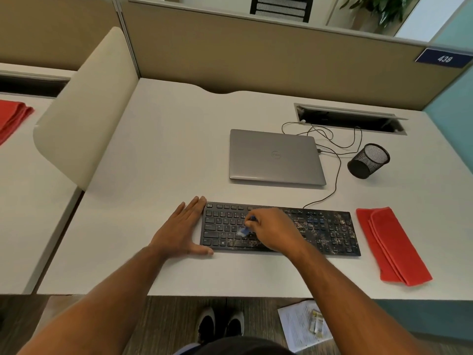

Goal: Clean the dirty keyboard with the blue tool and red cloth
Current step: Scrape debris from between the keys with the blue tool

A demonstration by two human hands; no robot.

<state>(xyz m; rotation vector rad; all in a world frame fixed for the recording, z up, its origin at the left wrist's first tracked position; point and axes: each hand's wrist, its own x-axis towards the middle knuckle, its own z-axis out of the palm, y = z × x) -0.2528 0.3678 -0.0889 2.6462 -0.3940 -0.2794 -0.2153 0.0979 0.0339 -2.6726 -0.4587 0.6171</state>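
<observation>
Keyboard (330, 233) cleaning is under way at the near edge of the desk (158, 149), where the black board lies flat in front of the person. Nearest, papers (303, 326) lie on the floor beside a pair of shoes (221, 322). On the board, the left hand (183, 228) lies flat with straight fingers against its left end, thumb along the near corner, steadying it. The right hand (275, 230) is curled round the blue tool (246, 228), pinching it over the letter keys, with what seems a pale brush end touching the keys; the tip is blurred, so I cannot tell its exact shape. Crumbs look thin on the left keys and lie thick over the middle and the right end, so my judgement is that most of the brushing remains. Just right of the board, apart from it, the folded red cloth (391, 247) waits untouched. Risks from here: hard strokes could flick grit onto the desk or drive it down between the keys; a sideways push could slide the board if the left hand lifts; a long sweep to the right could shed dirt onto the cloth before it is needed. Farther back sits a shut laptop (275, 157), its cables (335, 160) trailing near a mesh cup (368, 161), which a pulled keyboard cable could disturb. Far left, on the next desk, lies another red cloth (11, 119).
</observation>
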